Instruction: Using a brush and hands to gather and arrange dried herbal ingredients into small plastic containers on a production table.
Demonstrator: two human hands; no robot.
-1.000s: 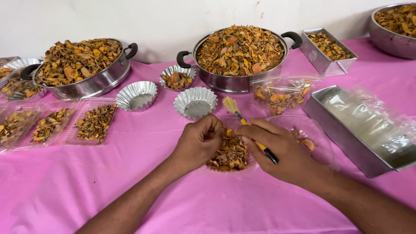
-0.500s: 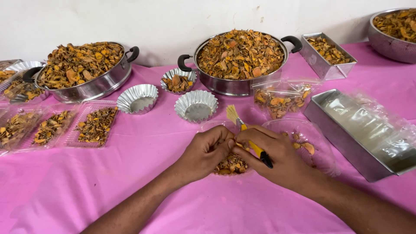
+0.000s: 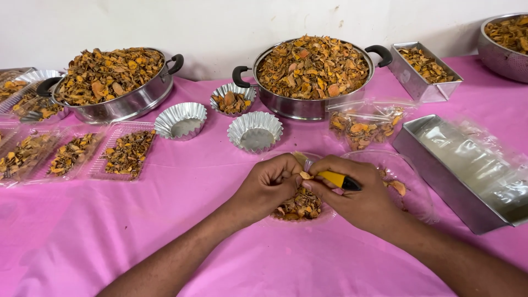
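Bright, even light (soft shadows), sharp focus throughout.

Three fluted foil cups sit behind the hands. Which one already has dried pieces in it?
The rear foil cup, beside the middle pot's left handle. The two nearer cups show only bare silver bottoms.

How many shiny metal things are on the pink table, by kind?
Round pots with black handles: 2
Fluted cups: 3
Rectangular tins: 2
Round bowl at the right edge: 1
Total: 8
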